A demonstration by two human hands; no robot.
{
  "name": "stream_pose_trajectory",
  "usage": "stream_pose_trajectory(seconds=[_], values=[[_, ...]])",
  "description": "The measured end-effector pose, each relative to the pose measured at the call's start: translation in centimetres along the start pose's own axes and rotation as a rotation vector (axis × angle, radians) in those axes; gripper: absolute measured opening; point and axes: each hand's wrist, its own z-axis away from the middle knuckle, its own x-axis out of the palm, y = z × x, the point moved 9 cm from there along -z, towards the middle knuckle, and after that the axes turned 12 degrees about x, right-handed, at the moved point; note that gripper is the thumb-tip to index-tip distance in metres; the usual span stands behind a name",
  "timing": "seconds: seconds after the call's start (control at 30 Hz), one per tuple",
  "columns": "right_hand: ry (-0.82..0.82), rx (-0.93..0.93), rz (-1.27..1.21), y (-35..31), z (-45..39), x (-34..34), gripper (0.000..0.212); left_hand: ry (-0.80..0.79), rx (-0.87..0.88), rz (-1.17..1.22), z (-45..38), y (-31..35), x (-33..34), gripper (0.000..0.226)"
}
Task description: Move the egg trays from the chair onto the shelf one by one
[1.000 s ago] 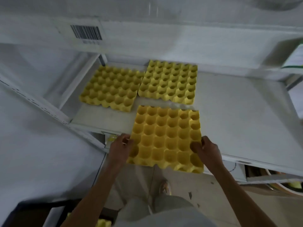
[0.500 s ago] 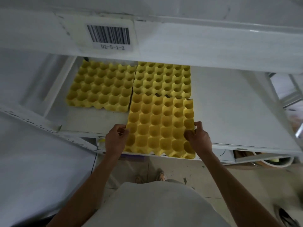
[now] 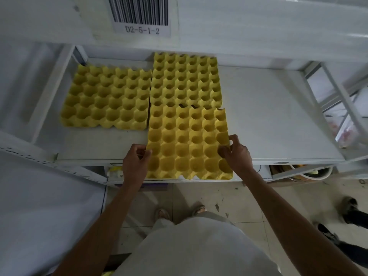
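Observation:
Three yellow egg trays lie on the white shelf (image 3: 274, 120). One tray (image 3: 107, 98) sits at the back left, a second tray (image 3: 186, 80) at the back middle. The third tray (image 3: 187, 142) lies in front of the second, its far edge touching it and its near edge hanging over the shelf's front lip. My left hand (image 3: 135, 162) pinches this tray's left edge. My right hand (image 3: 237, 154) grips its right edge near the front corner. The chair is out of view.
The shelf above carries a barcode label (image 3: 140, 14) reading D2-5-1-2. The right half of the shelf is bare. A lower shelf holds a round container (image 3: 310, 172). Another person's shoes (image 3: 350, 210) stand on the tiled floor at the right.
Both hands have pushed the third tray further onto the shelf until its far edge meets the middle tray. The camera has come closer to the shelf.

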Motion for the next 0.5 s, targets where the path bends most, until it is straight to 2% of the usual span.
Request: stream_pose_trajectory(seconds=[0.2, 0.3, 0.5], values=[[-0.048, -0.013, -0.024, 0.7, -0.5, 0.1, 0.04, 0.019, 0.006, -0.007, 0.7, 0.8, 0.2, 0.028], [-0.139, -0.012, -0.089, 1.0, -0.9, 0.2, 0.041, 0.032, -0.003, -0.083, 1.6, 1.7, -0.6, 0.029], [-0.318, -0.027, -0.21, 1.8, -1.5, -0.3, 0.047, 0.192, -0.087, -0.069, 8.2, 3.6, -2.1, 0.036]])
